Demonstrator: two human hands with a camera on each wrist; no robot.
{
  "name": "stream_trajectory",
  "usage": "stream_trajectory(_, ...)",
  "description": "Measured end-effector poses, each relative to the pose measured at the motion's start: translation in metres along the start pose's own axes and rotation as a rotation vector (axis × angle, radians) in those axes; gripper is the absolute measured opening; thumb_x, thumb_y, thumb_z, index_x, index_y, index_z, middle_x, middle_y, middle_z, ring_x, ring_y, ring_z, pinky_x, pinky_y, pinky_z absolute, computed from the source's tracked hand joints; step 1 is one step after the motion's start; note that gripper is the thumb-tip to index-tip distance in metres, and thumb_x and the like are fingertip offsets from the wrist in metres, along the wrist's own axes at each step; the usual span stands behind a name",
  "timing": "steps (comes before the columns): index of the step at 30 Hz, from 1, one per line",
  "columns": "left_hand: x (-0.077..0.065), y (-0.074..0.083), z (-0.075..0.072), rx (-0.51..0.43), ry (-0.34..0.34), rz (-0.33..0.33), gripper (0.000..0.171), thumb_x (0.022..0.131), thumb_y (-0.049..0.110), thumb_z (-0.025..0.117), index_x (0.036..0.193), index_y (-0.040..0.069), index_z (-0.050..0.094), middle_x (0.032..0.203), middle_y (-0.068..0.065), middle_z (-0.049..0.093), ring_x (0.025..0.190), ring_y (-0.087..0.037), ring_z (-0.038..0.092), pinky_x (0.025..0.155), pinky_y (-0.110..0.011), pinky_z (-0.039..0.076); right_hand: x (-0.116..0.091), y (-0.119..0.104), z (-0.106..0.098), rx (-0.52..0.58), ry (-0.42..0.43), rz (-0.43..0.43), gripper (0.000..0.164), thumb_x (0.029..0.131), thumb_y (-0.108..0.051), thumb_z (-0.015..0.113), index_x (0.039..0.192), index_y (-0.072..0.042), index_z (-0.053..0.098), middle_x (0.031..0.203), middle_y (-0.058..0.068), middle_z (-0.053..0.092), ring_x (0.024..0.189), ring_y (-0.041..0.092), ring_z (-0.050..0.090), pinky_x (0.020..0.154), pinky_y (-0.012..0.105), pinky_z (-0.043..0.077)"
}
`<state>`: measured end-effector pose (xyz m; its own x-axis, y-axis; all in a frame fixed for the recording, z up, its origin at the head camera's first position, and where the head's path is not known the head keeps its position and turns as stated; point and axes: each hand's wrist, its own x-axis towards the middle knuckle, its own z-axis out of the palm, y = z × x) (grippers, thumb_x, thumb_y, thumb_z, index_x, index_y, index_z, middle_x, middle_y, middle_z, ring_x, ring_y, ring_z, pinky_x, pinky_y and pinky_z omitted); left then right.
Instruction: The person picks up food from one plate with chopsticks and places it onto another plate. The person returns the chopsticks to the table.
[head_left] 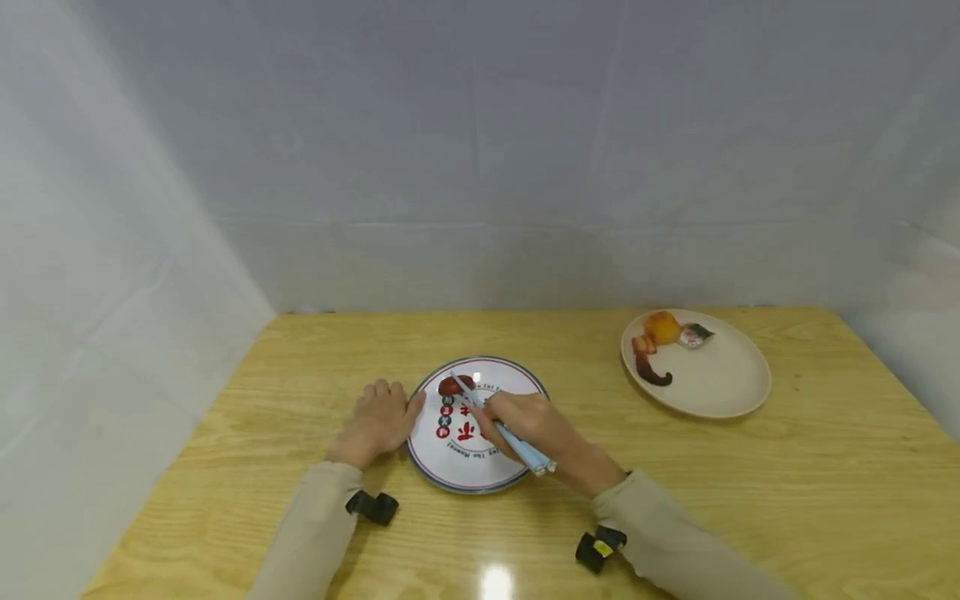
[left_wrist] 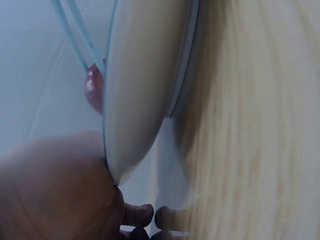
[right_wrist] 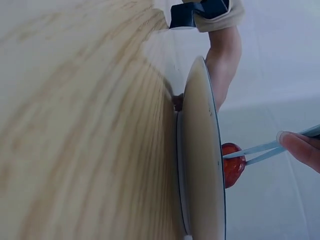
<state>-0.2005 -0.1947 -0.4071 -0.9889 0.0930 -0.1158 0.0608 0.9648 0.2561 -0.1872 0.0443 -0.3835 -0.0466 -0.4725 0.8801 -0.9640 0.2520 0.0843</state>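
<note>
My right hand [head_left: 528,421] holds a pair of pale blue chopsticks [head_left: 522,447], slanting down to the left. Their tips are at a glossy dark red oval food piece [head_left: 448,386] near the far left rim of a white plate [head_left: 487,479] with red and black lettering. In the right wrist view the two sticks [right_wrist: 262,147] reach the red piece [right_wrist: 233,172] just above the rim. My left hand [head_left: 381,421] rests at the plate's left side, thumb on the rim and the other fingers outside it, close to the table.
A beige oval plate [head_left: 727,379] stands at the back right of the wooden table [head_left: 300,375]. Along its left side lie an orange round piece [head_left: 663,327], a dark curved piece [head_left: 651,371] and a small grey-and-pink piece [head_left: 696,335]. Pale sheeting [head_left: 480,167] closes off the back and sides.
</note>
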Motion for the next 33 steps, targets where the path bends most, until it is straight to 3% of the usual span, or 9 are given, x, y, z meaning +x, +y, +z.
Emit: stream_trajectory(33, 0.001, 0.0017, 0.0025, -0.002, 0.017, -0.026, 0.052, 0.104, 0.037, 0.033, 0.111, -0.012, 0.049, 0.102, -0.024, 0.043, 0.102, -0.04, 0.04, 0.093, -0.053, 0.034, -0.0035, -0.0024, 0.0077, 0.005, -0.039, 0.016, 0.03, 0.101, -0.016, 0.045, 0.072, -0.01, 0.05, 0.058, -0.006, 0.048, 0.046, 0.001, 0.043, 0.047, 0.009, 0.034)
